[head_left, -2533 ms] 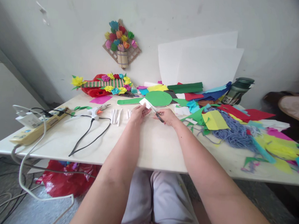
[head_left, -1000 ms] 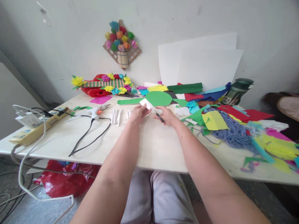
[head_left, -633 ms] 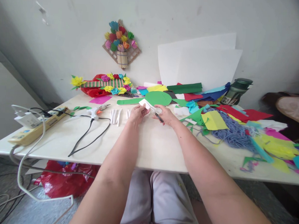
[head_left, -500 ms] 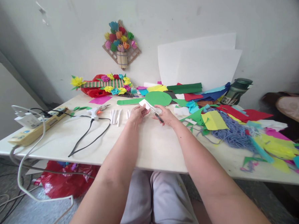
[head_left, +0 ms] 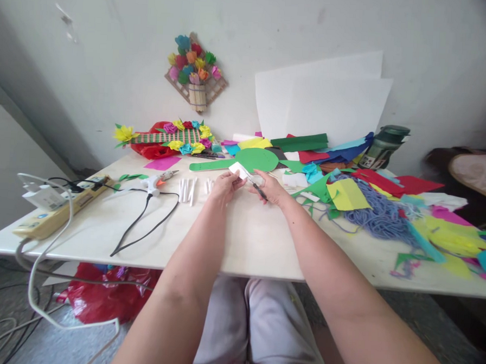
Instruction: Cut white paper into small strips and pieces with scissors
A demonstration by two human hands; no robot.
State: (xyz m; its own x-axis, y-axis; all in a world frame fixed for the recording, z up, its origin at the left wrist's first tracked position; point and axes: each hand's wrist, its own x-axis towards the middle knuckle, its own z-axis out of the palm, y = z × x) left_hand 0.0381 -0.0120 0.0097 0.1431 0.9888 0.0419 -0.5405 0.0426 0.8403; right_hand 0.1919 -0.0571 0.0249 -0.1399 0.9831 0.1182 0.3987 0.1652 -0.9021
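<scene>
My glue gun (head_left: 156, 182) is my landmark: its black cord (head_left: 143, 220) loops from it toward my edge of the white table (head_left: 248, 242), a power strip (head_left: 58, 207) lies well to its left, and a row of small white rolls (head_left: 190, 189) sits just to its right. Behind it, against the wall, rests a striped board with paper flowers (head_left: 167, 136), and higher up hangs a paper bouquet (head_left: 195, 71). Far to its right lie a green paddle-shaped cutout (head_left: 248, 160), coloured paper scraps (head_left: 348, 194), blue yarn (head_left: 382, 216), a dark green bottle (head_left: 382, 147) and leaning white sheets (head_left: 332, 102).
</scene>
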